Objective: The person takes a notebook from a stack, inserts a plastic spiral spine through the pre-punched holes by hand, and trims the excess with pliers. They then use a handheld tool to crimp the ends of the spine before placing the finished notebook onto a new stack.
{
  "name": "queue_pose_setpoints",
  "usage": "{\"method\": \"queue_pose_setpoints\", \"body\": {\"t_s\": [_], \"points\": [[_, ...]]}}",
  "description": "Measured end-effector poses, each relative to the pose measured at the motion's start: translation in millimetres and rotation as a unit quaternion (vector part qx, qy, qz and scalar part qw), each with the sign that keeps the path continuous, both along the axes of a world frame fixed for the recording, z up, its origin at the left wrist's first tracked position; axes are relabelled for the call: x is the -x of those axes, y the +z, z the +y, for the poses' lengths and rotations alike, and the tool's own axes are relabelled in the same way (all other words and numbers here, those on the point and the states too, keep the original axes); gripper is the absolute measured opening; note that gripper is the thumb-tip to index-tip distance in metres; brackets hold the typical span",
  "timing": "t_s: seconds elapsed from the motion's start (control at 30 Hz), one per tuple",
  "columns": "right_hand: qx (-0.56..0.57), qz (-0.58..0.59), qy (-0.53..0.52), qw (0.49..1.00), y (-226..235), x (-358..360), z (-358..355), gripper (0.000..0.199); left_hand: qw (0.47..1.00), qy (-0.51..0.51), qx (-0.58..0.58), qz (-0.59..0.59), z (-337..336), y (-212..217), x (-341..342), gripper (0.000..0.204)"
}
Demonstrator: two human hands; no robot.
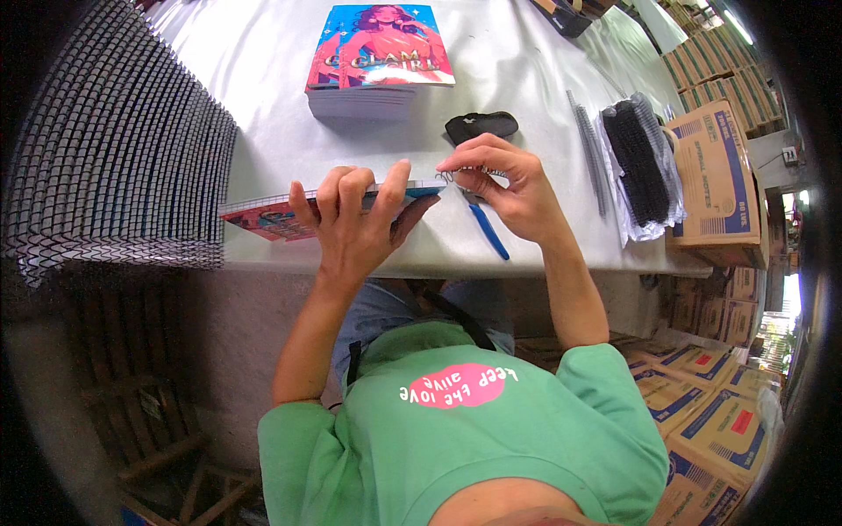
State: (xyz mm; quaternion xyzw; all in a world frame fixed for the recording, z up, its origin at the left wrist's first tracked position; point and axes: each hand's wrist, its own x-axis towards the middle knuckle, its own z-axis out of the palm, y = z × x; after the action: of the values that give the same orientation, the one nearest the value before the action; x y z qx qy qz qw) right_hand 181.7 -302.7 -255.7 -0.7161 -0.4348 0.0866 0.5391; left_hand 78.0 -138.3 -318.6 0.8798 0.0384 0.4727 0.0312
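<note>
A thin notebook with a pink and blue cover is tilted on its edge above the white-covered table, gripped by my left hand, its fingers spread over the near side. At the notebook's right end, my right hand pinches a thin metal spiral wire between thumb and fingers. The wire's end meets the notebook's corner; how far it runs into the pages is hidden. Just under my right hand lies a blue-handled pair of pliers, its head partly covered. Behind that hand is a flat black object.
Beyond my hands stands a stack of pink and blue notebooks. Tall piles of spiral-bound notebooks fill the left side. Toward the right lie loose wire coils, a plastic-wrapped bundle of black coils and a cardboard box. More cartons sit below.
</note>
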Motion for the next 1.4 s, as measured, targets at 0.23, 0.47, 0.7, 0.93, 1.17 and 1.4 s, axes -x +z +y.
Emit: {"method": "queue_pose_setpoints", "body": {"t_s": [0.23,0.47,0.7,0.93,1.17,1.4], "points": [[0.029,0.097,0.070,0.992,-0.5,-9.3,-4.1,0.012,0.990,-0.071,0.123,0.017,-5.0,17.8,5.0,0.032],[0.130,0.216,0.094,0.963,10.9,-7.0,-9.9,0.016,0.986,-0.080,0.147,0.027,-7.1,26.0,4.6,0.034],[0.072,-0.134,-0.026,0.988,15.4,15.4,-1.9,0.021,0.996,0.024,0.083,0.028,1.2,27.1,14.2,0.052],[0.316,0.151,0.082,0.933,37.4,-11.6,-5.8,0.019,0.990,-0.021,0.139,0.025,9.5,17.8,17.4,0.038],[0.255,-0.066,0.096,0.960,0.5,-84.9,-26.5,0.041,0.986,-0.029,0.163,0.033,16.2,22.7,16.5,0.038],[0.171,-0.147,-0.006,0.974,-83.0,-114.3,-33.8,0.045,0.985,-0.038,0.166,0.031,9.3,23.4,14.2,0.049]]}}
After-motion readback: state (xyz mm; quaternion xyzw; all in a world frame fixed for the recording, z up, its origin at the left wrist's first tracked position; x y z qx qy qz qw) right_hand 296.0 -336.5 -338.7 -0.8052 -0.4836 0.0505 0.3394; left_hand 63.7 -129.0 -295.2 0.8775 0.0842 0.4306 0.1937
